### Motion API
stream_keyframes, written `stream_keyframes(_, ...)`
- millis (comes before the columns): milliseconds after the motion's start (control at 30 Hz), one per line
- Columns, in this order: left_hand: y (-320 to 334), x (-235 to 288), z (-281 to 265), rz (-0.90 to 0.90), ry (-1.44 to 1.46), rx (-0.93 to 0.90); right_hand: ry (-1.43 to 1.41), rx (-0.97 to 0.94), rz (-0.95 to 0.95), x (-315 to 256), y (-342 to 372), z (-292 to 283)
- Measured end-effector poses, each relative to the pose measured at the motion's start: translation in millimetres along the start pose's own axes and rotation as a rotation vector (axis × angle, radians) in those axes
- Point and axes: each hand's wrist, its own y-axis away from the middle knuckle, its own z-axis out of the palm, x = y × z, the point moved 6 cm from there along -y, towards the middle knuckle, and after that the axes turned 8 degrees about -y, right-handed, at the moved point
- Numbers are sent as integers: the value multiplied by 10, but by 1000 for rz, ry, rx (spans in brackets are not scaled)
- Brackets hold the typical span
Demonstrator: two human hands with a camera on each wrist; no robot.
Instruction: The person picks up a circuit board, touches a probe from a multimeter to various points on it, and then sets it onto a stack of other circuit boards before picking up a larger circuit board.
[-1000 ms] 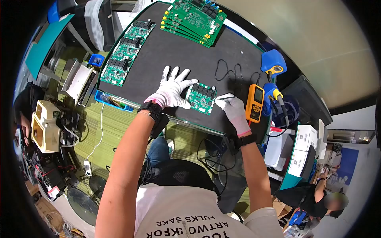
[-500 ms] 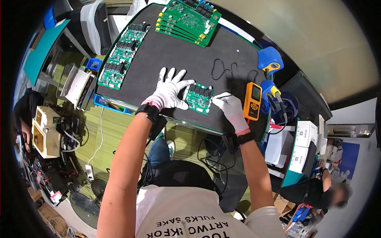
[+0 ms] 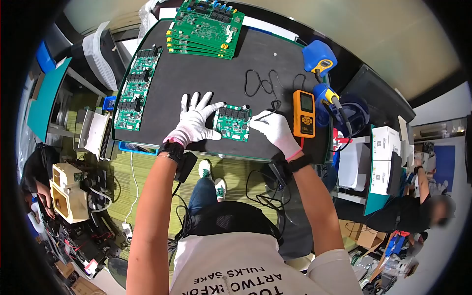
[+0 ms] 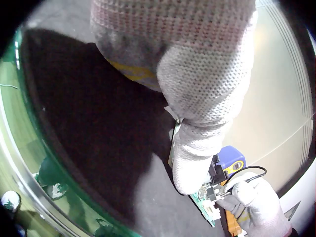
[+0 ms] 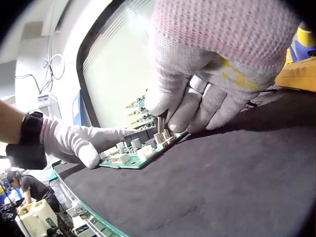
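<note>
A small green circuit board with black relays and white sockets lies flat on the dark mat. My white-gloved left hand spreads its fingers over the mat at the board's left side. Its index finger reaches the upper left corner, and the thumb lies by the lower left one. At the right edge, my gloved right hand pinches a small dark plug between thumb and fingers, right at a pin header. A black cable leads up from this hand and curls over the mat.
Right of the hands lies an orange handheld meter, near a blue soldering station and its iron holder. Three similar boards line the left edge. Larger green boards are stacked at the back.
The head view has turned, so the table and everything on it sit further left in the picture. Both hands keep nearly the same pose at the board.
</note>
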Motion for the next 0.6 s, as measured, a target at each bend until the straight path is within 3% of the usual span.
stream_keyframes(600, 8, 14, -18, -1, -17, 12, 49, 31, -35, -88, 19, 19)
